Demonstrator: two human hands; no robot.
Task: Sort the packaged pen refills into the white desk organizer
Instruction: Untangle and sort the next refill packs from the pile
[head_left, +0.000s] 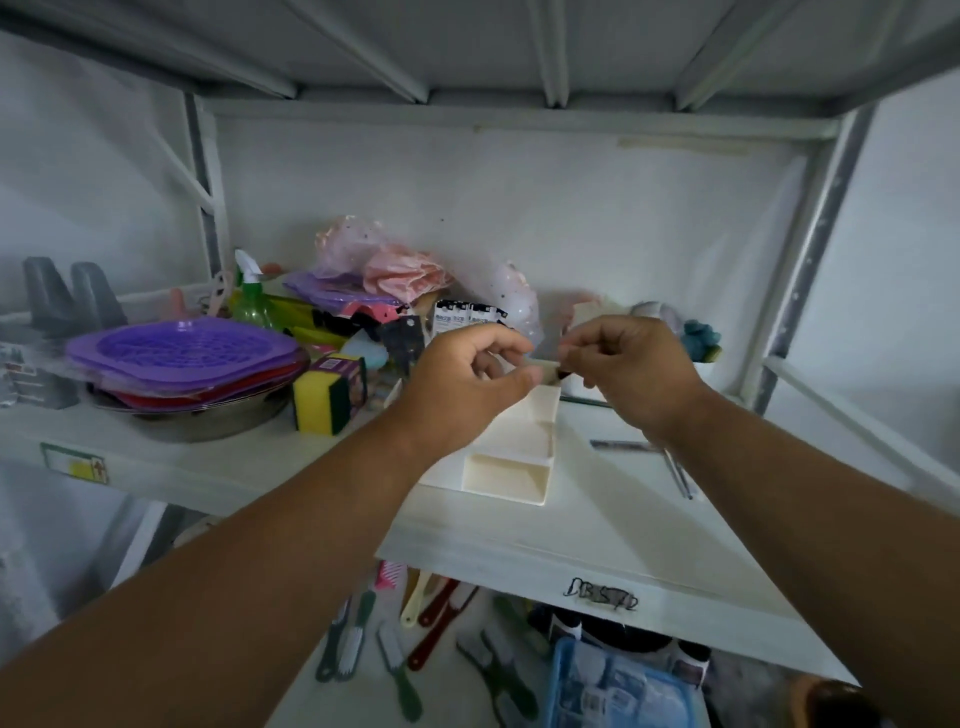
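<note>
The white desk organizer (511, 457) stands on the white shelf, its open compartments facing me. Above its far end, my left hand (467, 382) and my right hand (631, 364) meet, fingers curled, and pinch a thin clear refill packet (543, 366) between them; most of the packet is hidden by the fingers. Two more slim refill packets (675, 467) lie flat on the shelf to the right of the organizer, under my right forearm. Small black-and-white packets (465, 314) stand behind my hands.
Left of the organizer sit a yellow-green sponge (319, 402), purple plastic trays (182, 353) on a metal bowl, and a green spray bottle (252, 296). Pink bagged goods pile at the back. Brushes and a blue basket (618, 686) lie on the lower shelf.
</note>
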